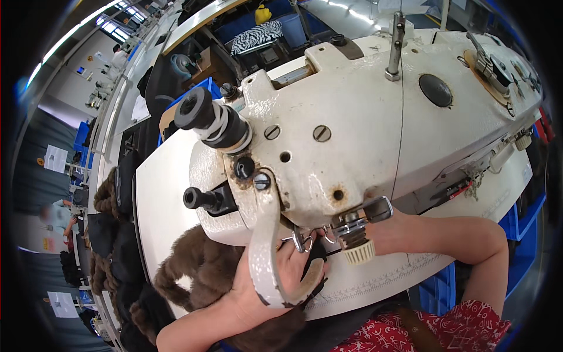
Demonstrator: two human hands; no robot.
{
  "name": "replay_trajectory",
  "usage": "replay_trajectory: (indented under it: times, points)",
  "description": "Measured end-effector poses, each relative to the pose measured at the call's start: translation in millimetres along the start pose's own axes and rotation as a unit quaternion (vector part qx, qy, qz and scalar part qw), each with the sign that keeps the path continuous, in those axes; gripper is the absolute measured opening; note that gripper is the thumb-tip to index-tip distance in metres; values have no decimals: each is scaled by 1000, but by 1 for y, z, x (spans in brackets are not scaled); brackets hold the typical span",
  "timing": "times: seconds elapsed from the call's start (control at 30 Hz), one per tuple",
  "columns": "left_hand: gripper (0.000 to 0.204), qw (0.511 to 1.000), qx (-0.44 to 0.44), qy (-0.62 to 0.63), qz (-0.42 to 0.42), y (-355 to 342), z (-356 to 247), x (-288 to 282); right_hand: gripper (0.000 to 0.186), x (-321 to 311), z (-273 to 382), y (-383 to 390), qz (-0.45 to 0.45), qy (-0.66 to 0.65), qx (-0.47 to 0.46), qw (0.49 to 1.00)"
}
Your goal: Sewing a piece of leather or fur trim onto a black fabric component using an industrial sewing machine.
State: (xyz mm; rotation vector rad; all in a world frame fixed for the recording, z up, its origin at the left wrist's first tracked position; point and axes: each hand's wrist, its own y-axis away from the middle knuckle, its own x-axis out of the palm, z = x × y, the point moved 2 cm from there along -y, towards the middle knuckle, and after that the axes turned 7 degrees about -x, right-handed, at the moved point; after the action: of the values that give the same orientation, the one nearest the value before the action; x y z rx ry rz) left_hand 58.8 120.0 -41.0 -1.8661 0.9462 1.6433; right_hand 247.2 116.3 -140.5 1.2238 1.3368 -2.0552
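A white industrial sewing machine fills the upper middle, its curved lifter lever partly covering my left hand. My left hand's fingers are bent and together on black fabric beside brown fur, below the needle area, which is mostly hidden. My right hand reaches in behind the knurled tension knob, its fingers hidden by the machine. A ruled scale runs along the white table.
Black and brown fur pieces are piled left of the table. Blue bins sit below its right side. A co-worker is at the far left. A box and zebra-patterned cloth are behind.
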Motion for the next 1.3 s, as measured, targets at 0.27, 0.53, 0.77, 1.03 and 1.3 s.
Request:
replay_trajectory:
  times: [0.27, 0.53, 0.77, 1.03, 1.3]
  points:
    - [22, 994, -47, -58, -86, -3, -12, 13, 11, 6, 2, 6, 29, 17, 23, 999]
    - [16, 990, 2, -32, -134, -11, -3, 12, 30, 8, 2, 11, 24, -1, 38, 999]
    - [13, 993, -52, 15, -107, -16, -5, 10, 27, 4, 2, 8, 5, 9, 80, 997]
    - [15, 995, -95, 5, -9, -15, 8, 9, 17, -10, 2, 0, -53, 0, 86, 995]
    - [15, 995, 25, -44, -86, -19, 13, -3, 11, -4, 1, -1, -32, 22, 66, 997]
